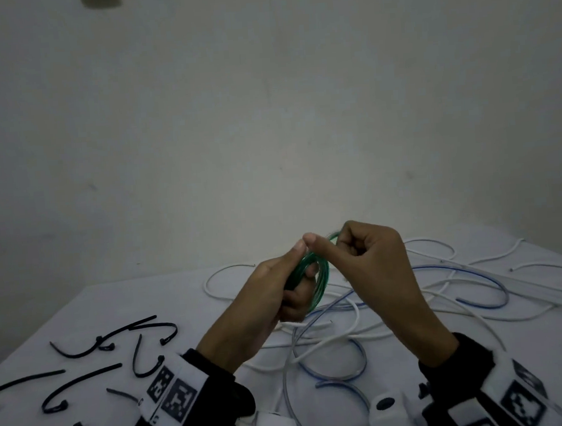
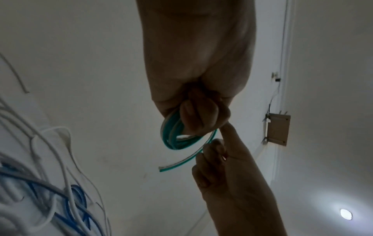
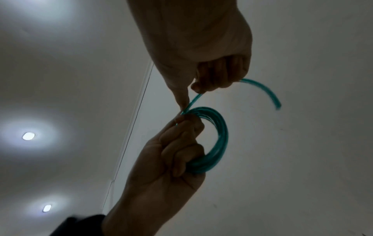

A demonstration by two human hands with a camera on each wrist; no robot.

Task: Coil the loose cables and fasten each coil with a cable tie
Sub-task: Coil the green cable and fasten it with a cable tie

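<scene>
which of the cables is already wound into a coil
The thin green cable: it is wound into a small ring held up between the left hand and right hand. The white and blue cables lie loose on the white table.

My head view is dim and grey-green, with the pale white-covered bench (image 1: 417, 369) the lightest area and only soft, faint shadows under the loose white and blue cables (image 1: 396, 314). Straight edges bow toward the corners, typical of the wide lens. In both wrist views the hands (image 3: 193, 52) are backlit and read as dark silhouettes against a murky ceiling. Round recessed ceiling lamps (image 3: 28, 136) blow out into hazy white halos. The free tip of the thin translucent green cable (image 3: 270, 97) is smeared by motion blur, and noise speckles the darker patches
</scene>
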